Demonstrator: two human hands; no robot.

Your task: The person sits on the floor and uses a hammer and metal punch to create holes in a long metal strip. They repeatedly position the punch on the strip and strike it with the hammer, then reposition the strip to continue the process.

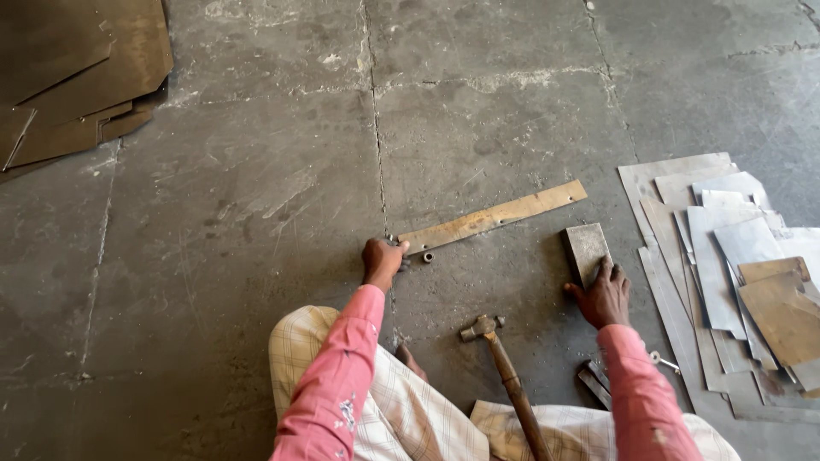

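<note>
Left hand [382, 261]: grip pinches near end of long flat rusty-tan metal strip [493, 218] lying on grey concrete floor [256, 213]. Right hand [603, 298]: fingers rest on near end of grey rectangular steel block [586, 248], just right of strip; whether grip closes round block, cannot tell.

Small metal ring [428, 256] just below strip's near end. Wooden-handled hammer [504, 367] lies untouched, nearer than strip.

Judged step: positioning strip and block. Next move calls for aligning both, steadying strip.

Strip end under left fingers hidden; hammer handle cut off at frame edge.
</note>
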